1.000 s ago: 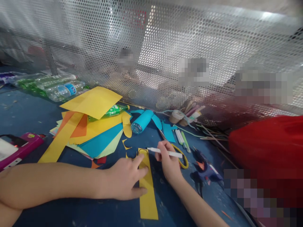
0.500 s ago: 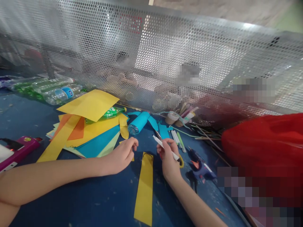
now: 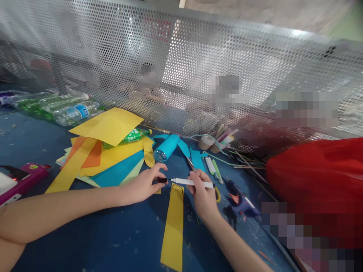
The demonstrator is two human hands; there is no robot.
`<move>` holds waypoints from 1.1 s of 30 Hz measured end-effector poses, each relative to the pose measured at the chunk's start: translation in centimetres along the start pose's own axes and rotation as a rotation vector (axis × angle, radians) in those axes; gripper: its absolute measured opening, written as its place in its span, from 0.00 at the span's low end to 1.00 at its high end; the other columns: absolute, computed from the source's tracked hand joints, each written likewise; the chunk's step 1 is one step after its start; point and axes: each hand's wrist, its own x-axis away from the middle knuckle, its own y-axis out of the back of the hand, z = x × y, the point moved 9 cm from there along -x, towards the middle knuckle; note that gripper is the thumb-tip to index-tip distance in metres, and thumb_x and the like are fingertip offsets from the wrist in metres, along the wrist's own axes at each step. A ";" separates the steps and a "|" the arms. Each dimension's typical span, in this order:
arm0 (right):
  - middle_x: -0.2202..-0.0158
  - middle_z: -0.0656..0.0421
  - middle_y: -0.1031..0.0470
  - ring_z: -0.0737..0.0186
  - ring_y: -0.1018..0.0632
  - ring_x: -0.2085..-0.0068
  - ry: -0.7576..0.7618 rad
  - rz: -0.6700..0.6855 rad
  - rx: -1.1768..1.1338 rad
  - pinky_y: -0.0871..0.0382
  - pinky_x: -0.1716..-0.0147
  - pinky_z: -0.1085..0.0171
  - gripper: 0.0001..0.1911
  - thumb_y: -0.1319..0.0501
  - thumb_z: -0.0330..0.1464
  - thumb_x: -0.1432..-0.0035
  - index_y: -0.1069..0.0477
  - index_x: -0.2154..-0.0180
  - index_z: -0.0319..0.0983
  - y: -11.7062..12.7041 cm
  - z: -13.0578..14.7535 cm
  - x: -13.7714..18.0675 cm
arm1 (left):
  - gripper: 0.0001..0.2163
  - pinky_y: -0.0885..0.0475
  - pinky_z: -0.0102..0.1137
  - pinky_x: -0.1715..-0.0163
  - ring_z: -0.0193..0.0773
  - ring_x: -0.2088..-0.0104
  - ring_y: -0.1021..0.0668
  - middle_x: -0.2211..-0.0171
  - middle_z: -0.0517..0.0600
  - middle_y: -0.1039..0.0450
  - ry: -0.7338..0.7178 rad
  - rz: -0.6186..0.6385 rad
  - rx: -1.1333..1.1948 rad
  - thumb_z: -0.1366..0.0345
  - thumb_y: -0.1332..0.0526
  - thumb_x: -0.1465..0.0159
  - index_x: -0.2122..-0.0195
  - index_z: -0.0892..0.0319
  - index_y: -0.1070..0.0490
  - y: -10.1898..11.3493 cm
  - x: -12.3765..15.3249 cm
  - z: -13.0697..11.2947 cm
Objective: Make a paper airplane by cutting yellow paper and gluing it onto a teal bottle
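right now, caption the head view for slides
Left hand holding small black cap, right hand holding slim white marker, near a yellow paper strip.

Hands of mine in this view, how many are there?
2. Your left hand holds a black cap; your right hand holds a white marker, its tip just short of the cap. Neither hand is hidden.

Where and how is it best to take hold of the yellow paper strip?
Probably pinch the near end of the yellow paper strip, coming from the person's side: it lies flat, this end pointing toward them, and the black curve marks the far end.
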 end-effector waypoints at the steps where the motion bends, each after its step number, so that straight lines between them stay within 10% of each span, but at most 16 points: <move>1: 0.87 0.69 0.44 0.70 0.44 0.82 0.003 0.003 0.023 0.50 0.80 0.68 0.18 0.41 0.39 0.42 0.44 0.79 0.41 -0.1 0.2 0.0 | 0.17 0.29 0.37 0.59 0.42 0.58 0.24 0.56 0.54 0.26 0.002 0.000 -0.011 0.68 0.44 0.38 0.48 0.55 0.44 0.0 0.0 0.0; 17: 0.81 0.62 0.30 0.67 0.32 0.78 -0.140 0.197 -0.085 0.40 0.77 0.68 0.21 0.46 0.49 0.41 0.29 0.69 0.38 -2.0 -1.3 0.1 | 0.05 0.31 0.32 0.66 0.36 0.67 0.25 0.67 0.47 0.28 -0.038 -0.013 -0.005 0.65 0.43 0.39 0.63 0.57 0.36 0.4 -0.4 -0.4; 33: 0.83 0.66 0.29 0.68 0.30 0.79 -0.148 0.218 -0.127 0.38 0.74 0.69 0.16 0.43 0.46 0.41 0.37 0.72 0.42 -2.7 -1.2 -0.1 | 0.08 0.29 0.29 0.71 0.31 0.75 0.27 0.71 0.46 0.27 0.026 0.034 0.298 0.65 0.42 0.40 0.62 0.55 0.42 -0.5 -0.2 0.1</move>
